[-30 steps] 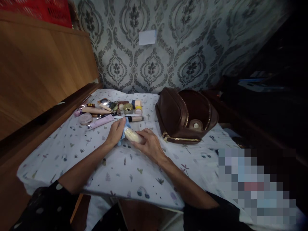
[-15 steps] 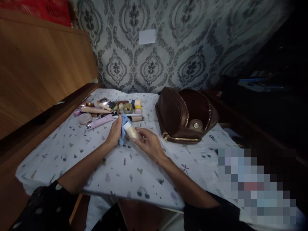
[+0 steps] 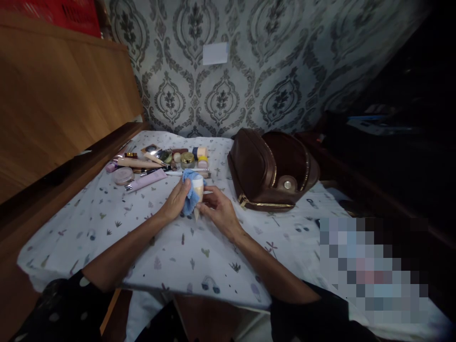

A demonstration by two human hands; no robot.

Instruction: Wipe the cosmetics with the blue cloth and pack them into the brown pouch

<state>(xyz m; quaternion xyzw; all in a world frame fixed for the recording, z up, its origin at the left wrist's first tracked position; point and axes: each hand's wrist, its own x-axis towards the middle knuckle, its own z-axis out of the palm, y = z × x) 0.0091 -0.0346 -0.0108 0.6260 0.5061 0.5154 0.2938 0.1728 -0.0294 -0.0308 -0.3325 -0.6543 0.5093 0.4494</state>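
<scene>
Beside the scattered cosmetics [image 3: 153, 164], we see the left hand [image 3: 175, 203] curled around a blue cloth [image 3: 190, 191], now wrapped over the cream bottle [image 3: 200, 186]. The bottle slanted earlier and now stands nearly upright above the tablecloth [image 3: 107, 223]. The right hand [image 3: 218, 209] grips its lower end, left of the brown bag [image 3: 274, 173].

Near half of table [image 3: 178, 259] open, easy pass. Cosmetics pile [image 3: 156, 164] clogs far left, brown bag [image 3: 274, 173] far right, slim gap between. Right side too dark to tell.
</scene>
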